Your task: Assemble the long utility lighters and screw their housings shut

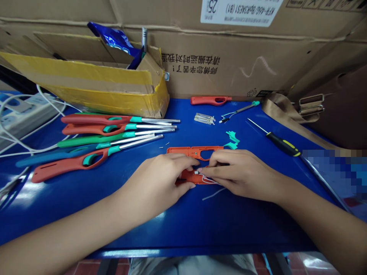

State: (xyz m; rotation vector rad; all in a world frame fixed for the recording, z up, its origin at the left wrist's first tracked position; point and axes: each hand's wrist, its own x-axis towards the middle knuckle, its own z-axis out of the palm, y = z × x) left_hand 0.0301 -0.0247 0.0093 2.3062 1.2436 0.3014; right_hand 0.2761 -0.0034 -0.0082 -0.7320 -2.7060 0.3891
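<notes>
My left hand (162,177) grips the left end of an orange lighter casing half (187,176) between thumb and fingers, keeping it on the blue table. Inside that casing sits a small white part (196,172) with thin white wires (207,178). My right hand (239,172) is closed over the casing's right end, its fingertips pinched at the wires beside the white part; they partly hide what they hold. Just beyond my fingers lies another orange casing half (178,150) with an oval trigger hole. A green plastic trigger piece (233,141) rests by its right end.
Several assembled long-necked lighters (94,139) lie at left, before a yellow-taped carton (114,95). Toward the back are a clear fuel tank (204,118), a wired metal tube (243,109) and a red lighter handle (209,100). A screwdriver (282,144) and brown strap (301,130) lie right.
</notes>
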